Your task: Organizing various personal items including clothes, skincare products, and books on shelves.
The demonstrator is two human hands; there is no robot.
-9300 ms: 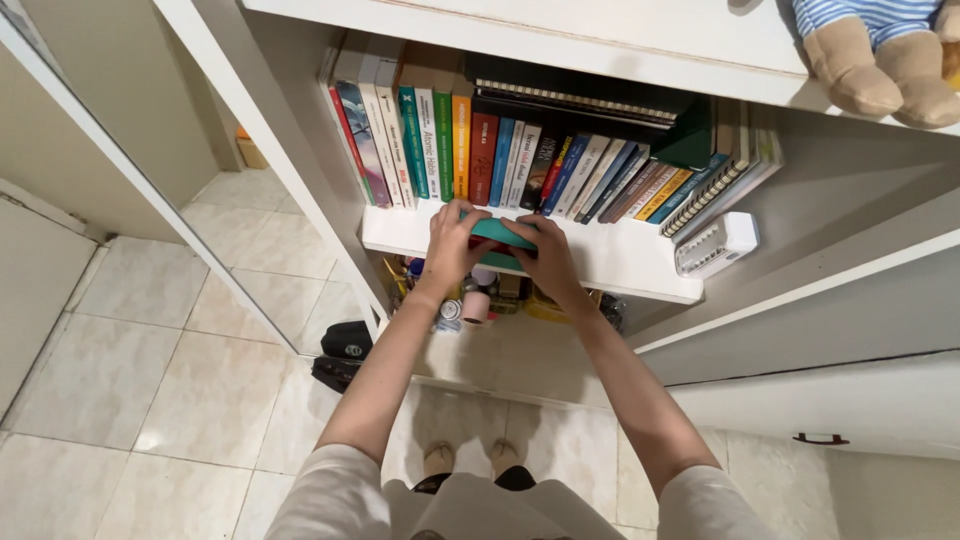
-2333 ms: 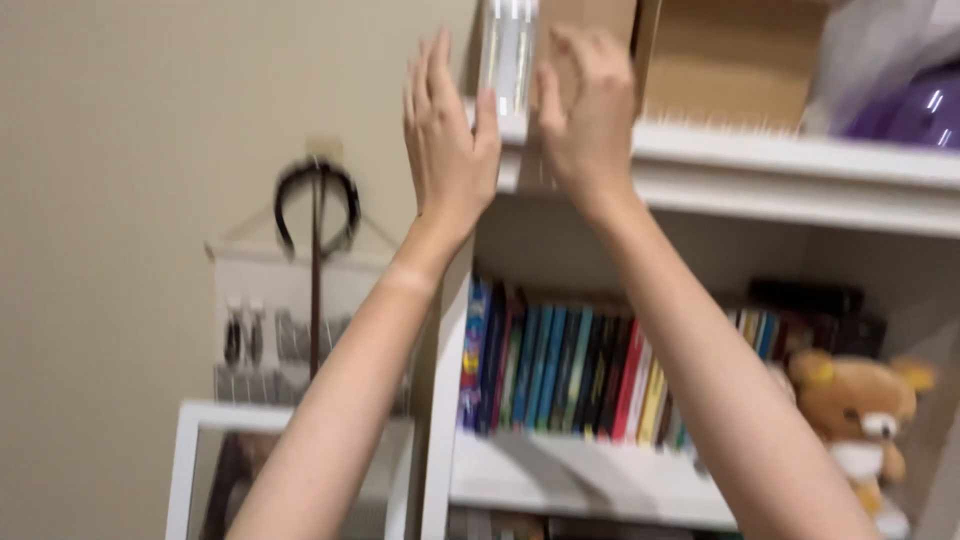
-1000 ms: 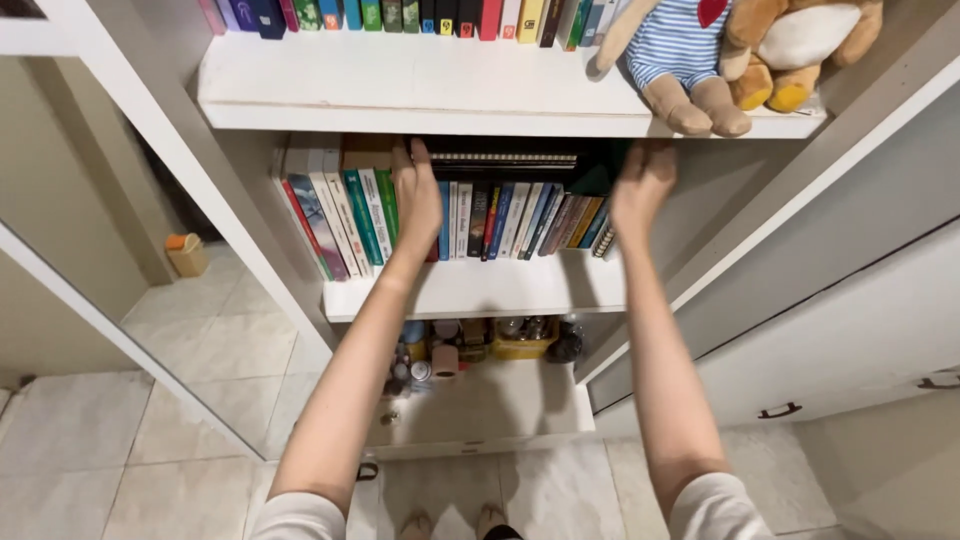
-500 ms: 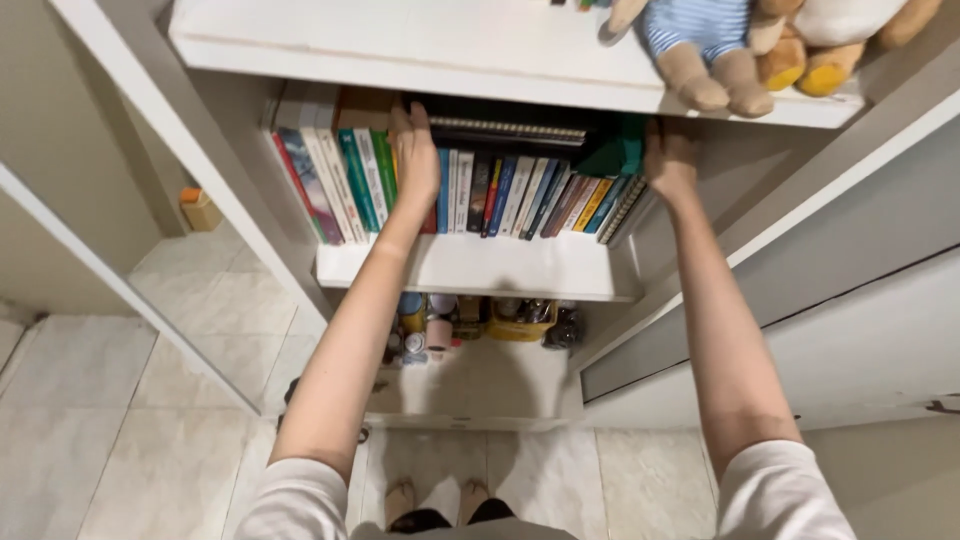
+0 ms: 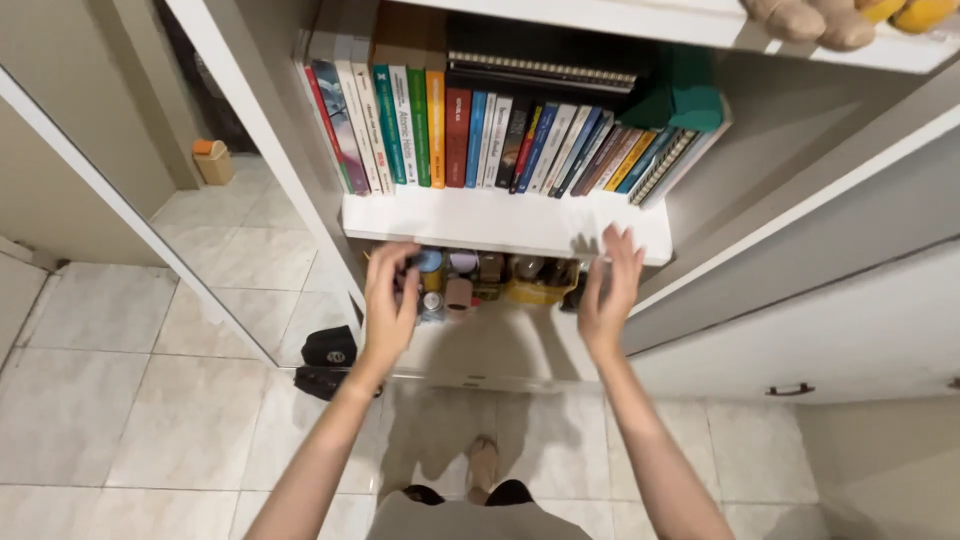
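1. Hovering with fingers spread and holding nothing, the left hand (image 5: 388, 300) and right hand (image 5: 610, 290) are raised in front of the lower shelf (image 5: 500, 345), palms facing each other.
2. Small jars and bottles (image 5: 470, 280) crowd that shelf between the hands; the left hand covers the leftmost ones.
3. Just above, a white shelf board (image 5: 505, 220) carries a row of upright books (image 5: 480, 140), with dark notebooks (image 5: 545, 60) lying flat on top.
4. Left, on the tiled floor, sits a dark pouch (image 5: 330, 348); plush toy feet (image 5: 810, 20) are cut off at the top edge.
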